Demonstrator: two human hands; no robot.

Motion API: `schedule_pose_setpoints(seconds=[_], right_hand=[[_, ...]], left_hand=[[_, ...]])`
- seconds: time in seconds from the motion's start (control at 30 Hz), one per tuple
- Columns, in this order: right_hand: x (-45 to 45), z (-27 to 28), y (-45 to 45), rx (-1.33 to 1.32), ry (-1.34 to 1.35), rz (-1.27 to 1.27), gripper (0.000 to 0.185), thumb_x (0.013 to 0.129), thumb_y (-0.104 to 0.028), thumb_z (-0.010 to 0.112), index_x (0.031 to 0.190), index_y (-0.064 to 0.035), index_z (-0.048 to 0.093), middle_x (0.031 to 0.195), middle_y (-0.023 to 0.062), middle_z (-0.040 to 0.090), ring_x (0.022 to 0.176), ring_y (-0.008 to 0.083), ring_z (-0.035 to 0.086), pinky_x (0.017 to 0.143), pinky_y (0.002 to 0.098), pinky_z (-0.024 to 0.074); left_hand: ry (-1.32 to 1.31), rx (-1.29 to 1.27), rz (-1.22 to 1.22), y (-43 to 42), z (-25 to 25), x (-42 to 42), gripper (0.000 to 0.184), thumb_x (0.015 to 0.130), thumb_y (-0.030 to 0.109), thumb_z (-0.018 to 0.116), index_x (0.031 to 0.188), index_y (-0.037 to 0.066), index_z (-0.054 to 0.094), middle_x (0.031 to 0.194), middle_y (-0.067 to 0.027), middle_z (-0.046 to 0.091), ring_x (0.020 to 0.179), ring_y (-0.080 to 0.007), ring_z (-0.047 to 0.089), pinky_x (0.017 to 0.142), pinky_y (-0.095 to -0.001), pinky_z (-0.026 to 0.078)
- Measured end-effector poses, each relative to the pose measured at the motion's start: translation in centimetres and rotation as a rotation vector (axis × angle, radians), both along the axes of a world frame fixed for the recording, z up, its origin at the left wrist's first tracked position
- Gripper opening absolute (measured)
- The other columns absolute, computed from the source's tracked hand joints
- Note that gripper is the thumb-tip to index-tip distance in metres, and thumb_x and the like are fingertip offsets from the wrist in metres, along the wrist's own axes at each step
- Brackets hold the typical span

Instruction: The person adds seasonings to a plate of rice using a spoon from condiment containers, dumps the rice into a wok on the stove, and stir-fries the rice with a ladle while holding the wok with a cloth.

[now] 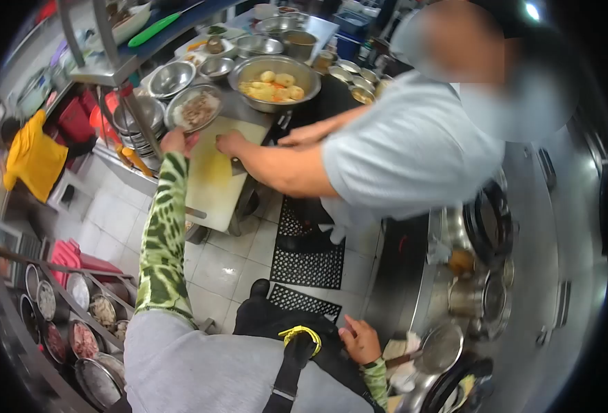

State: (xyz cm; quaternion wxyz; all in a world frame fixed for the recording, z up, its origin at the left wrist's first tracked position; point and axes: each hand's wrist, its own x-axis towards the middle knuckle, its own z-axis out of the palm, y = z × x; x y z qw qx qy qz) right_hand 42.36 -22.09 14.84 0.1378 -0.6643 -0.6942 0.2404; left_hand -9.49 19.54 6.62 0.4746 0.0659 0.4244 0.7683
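Observation:
At the end of my outstretched arm in its green patterned sleeve, my left hand grips the near rim of a metal bowl. Pale pinkish-brown pieces that look like meat lie in that bowl. Just right of it is a white cutting board with a yellow stain. My right hand hangs low by my side, its fingers loosely bent and apart, with nothing in them. Close to it on the right is a round mesh strainer with a brown handle.
A co-worker in a grey shirt leans over the board, one hand on it. A large metal bowl of yellow food stands behind. Black rubber mats cover part of the tiled floor. At lower left is a rack with several food containers.

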Motion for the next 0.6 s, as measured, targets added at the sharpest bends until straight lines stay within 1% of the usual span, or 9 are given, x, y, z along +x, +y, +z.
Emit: schedule_pose_setpoints(seconds=[0.07,0.2,0.27,0.33,0.37,0.43,0.53,0.57,0.6], right_hand=[[1.5,1.1,-2.6,0.074,0.001,-0.050,0.036,0.083,-0.022,0.062,0.114,-0.0028,0.061,0.089,0.0194,0.063,0.082,0.0355,0.061,0.074,0.0409,0.0491],[8.5,4.1,-9.9,0.337,0.006,-0.348,0.036,0.086,-0.023,0.059,0.112,0.0015,0.061,0.098,0.0216,0.061,0.090,0.0368,0.058,0.079,0.0421,0.0469],[12.9,6.8,-15.5,0.457,-0.134,-0.527,0.038,0.087,-0.024,0.059,0.115,0.0021,0.058,0.105,0.0225,0.059,0.097,0.0389,0.055,0.085,0.0437,0.0436],[16.8,9.0,-23.7,0.500,-0.452,-0.795,0.037,0.086,-0.023,0.058,0.116,-0.0006,0.058,0.107,0.0219,0.057,0.101,0.0381,0.053,0.087,0.0429,0.0428],[18.1,10.4,-27.6,0.508,-0.580,-0.908,0.037,0.086,-0.023,0.058,0.116,-0.0020,0.058,0.108,0.0219,0.056,0.103,0.0381,0.052,0.088,0.0433,0.0428],[20.1,11.3,-35.4,0.315,-0.812,-1.113,0.047,0.083,-0.025,0.060,0.125,-0.0045,0.051,0.110,0.0213,0.054,0.104,0.0379,0.051,0.089,0.0442,0.0438],[28.3,9.5,-37.7,-0.291,-0.595,-1.387,0.071,0.079,-0.026,0.062,0.140,-0.0063,0.031,0.124,0.0247,0.049,0.112,0.0431,0.049,0.093,0.0463,0.0424],[29.7,8.4,-40.0,-0.408,-0.469,-1.441,0.078,0.078,-0.026,0.063,0.143,-0.0063,0.024,0.126,0.0257,0.049,0.115,0.0431,0.049,0.095,0.0459,0.0416],[30.7,7.0,-42.8,-0.355,-0.398,-1.403,0.078,0.079,-0.025,0.062,0.144,-0.0062,0.023,0.126,0.0266,0.050,0.115,0.0425,0.049,0.096,0.0452,0.0411]], left_hand=[[0.028,0.013,-0.069,-1.7,0.5,-0.5,0.020,0.084,0.015,0.056,0.096,0.000,0.058,0.091,-0.0166,0.063,0.077,-0.0337,0.065,0.063,-0.0418,0.055],[0.356,0.078,-0.457,-9.3,2.2,-4.4,0.028,0.084,0.026,0.061,0.101,0.003,0.062,0.103,-0.0145,0.062,0.081,-0.0310,0.064,0.065,-0.0416,0.053],[0.344,0.064,-0.526,-13.2,5.1,-4.8,0.032,0.085,0.027,0.063,0.107,0.004,0.062,0.106,-0.0125,0.062,0.082,-0.0284,0.063,0.068,-0.0391,0.052],[0.239,0.030,-0.513,-17.1,8.6,-4.4,0.038,0.085,0.025,0.063,0.118,0.005,0.058,0.106,-0.0094,0.063,0.083,-0.0248,0.063,0.074,-0.0342,0.051],[0.379,0.178,-0.473,-20.4,11.0,-0.5,0.030,0.088,0.021,0.060,0.113,0.005,0.059,0.106,-0.0088,0.064,0.087,-0.0234,0.062,0.073,-0.0308,0.050],[0.244,0.435,-1.182,-16.6,7.9,-6.8,0.025,0.089,0.016,0.056,0.111,0.004,0.059,0.102,-0.0076,0.065,0.091,-0.0194,0.061,0.072,-0.0287,0.051],[0.466,0.245,-1.024,-18.6,13.6,15.0,0.031,0.088,0.015,0.057,0.117,0.005,0.054,0.105,-0.0086,0.063,0.092,-0.0183,0.062,0.076,-0.0287,0.052],[0.374,0.267,-1.145,-18.4,13.7,18.4,0.034,0.088,0.015,0.057,0.120,0.004,0.051,0.110,-0.0097,0.061,0.097,-0.0199,0.060,0.080,-0.0307,0.051],[0.286,0.278,-1.266,-18.2,13.8,21.8,0.037,0.088,0.014,0.056,0.123,0.003,0.049,0.114,-0.0108,0.059,0.102,-0.0215,0.059,0.084,-0.0328,0.050]])
